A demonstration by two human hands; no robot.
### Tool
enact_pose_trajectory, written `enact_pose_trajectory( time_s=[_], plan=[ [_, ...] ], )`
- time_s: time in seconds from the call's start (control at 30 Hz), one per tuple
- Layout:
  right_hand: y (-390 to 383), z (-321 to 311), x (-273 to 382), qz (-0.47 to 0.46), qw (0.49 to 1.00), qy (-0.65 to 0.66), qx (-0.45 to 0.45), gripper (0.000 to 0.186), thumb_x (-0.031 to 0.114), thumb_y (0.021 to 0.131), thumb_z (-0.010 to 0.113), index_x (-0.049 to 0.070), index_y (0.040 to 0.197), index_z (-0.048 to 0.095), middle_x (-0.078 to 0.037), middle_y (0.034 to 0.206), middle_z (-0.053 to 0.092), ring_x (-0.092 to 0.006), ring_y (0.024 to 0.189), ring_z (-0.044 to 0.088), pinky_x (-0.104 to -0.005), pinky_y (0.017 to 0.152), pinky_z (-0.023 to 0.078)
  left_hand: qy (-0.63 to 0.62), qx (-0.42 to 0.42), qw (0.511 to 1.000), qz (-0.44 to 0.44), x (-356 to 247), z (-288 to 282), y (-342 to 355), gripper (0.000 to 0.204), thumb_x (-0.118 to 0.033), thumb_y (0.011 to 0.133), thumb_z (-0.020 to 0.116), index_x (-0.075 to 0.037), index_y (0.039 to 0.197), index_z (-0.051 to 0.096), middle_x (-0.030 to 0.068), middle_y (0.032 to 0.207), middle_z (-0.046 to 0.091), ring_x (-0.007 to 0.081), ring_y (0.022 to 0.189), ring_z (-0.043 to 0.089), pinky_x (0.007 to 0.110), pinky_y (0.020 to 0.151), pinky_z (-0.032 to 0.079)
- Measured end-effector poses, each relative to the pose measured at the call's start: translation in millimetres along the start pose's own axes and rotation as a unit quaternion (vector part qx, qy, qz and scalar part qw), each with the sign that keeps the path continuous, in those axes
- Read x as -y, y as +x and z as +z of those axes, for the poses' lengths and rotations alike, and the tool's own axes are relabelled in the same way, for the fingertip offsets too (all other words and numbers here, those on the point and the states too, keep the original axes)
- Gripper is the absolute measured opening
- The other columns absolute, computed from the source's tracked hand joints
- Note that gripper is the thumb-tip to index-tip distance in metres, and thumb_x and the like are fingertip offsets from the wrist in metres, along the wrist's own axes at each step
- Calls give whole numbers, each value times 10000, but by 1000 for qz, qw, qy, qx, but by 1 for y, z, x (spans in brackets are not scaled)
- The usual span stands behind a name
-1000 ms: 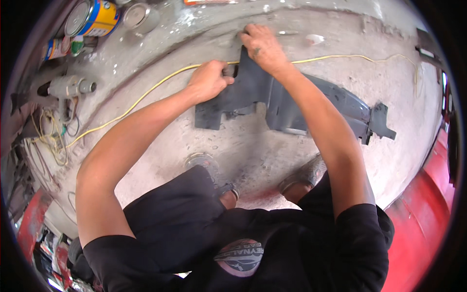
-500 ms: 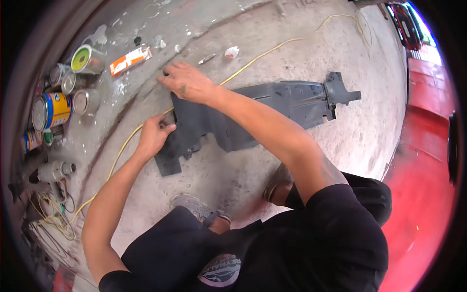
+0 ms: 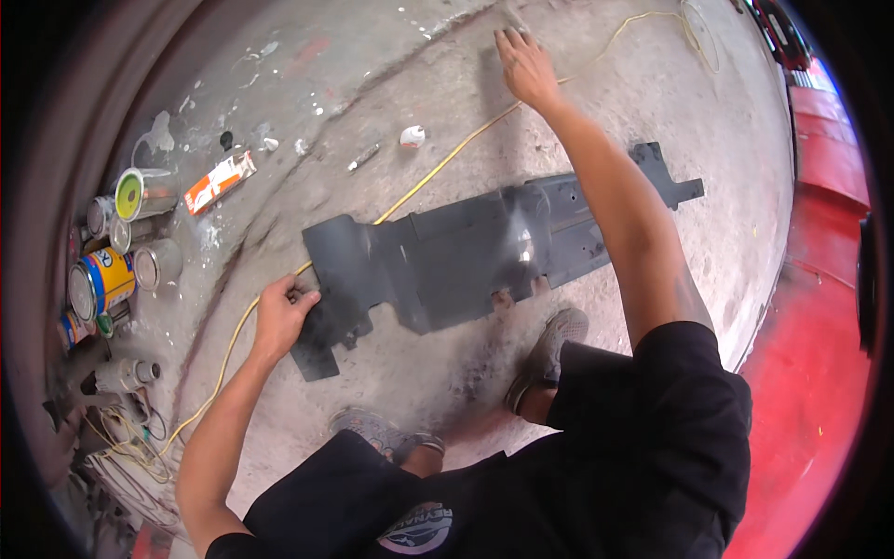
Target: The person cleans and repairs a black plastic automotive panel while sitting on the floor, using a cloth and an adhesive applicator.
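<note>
A long dark grey plastic panel, notched along its edges like a car's underbody cover, lies across the concrete floor in front of my feet. At its left end, my left hand grips the edge with the thumb on the panel; the other fingertips are partly hidden. My right hand is beyond the panel, over the floor, its fingers stretched out and nothing in them. The right forearm crosses in front of the panel's right part and hides some of it.
A yellow cord runs behind the panel and under its left end. Several paint cans, including a blue and yellow can, stand at the left above a spray gun-like tool. An orange and white box lies nearby; a red surface fills the right.
My right hand has moved away from the panel's left end, far out to the right. My left hand stays on the edge, and the panel appears slightly lower in view.
</note>
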State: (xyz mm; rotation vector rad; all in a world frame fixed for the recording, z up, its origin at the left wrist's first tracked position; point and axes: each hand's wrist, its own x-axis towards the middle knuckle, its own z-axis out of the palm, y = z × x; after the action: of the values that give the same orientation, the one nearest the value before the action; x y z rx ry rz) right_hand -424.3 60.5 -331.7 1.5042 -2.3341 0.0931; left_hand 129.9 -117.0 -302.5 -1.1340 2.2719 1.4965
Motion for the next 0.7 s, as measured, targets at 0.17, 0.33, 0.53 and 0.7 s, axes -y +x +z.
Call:
enact_pose_trajectory(
  time_s=[0.17,0.33,0.53,0.7],
  plan=[
    [31,19,-12,-44,986,-145,-67,417,138,949,553,25,1350,568,-164,1336,598,-388,1258,571,-491,1023,495,-16,-9,1000,-17,-5,3,-5,185,-111,822,800,26,867,683,66,680,620,138,636,546,320,624,454],
    [6,35,-28,-58,990,-100,-80,424,148,1015,432,3,1390,567,-226,1363,605,-415,1308,538,-499,1108,424,-15,-12,998,-53,-17,4,-5,166,-94,834,796,20,874,682,55,682,621,135,629,542,314,626,459],
    [-2,31,-54,-10,1000,13,-3,386,122,942,583,30,1315,609,-172,1374,580,-417,1324,506,-545,1019,480,-6,-15,999,-48,-17,5,-4,161,-80,835,797,19,886,682,48,682,621,125,627,535,306,624,458],
    [-2,36,-42,135,987,79,33,256,70,823,690,22,1073,668,-238,1147,625,-439,1067,597,-533,921,510,-18,-3,999,-33,-17,6,-2,114,-34,868,760,6,861,654,-21,723,596,59,667,509,260,634,429]
  ],
)
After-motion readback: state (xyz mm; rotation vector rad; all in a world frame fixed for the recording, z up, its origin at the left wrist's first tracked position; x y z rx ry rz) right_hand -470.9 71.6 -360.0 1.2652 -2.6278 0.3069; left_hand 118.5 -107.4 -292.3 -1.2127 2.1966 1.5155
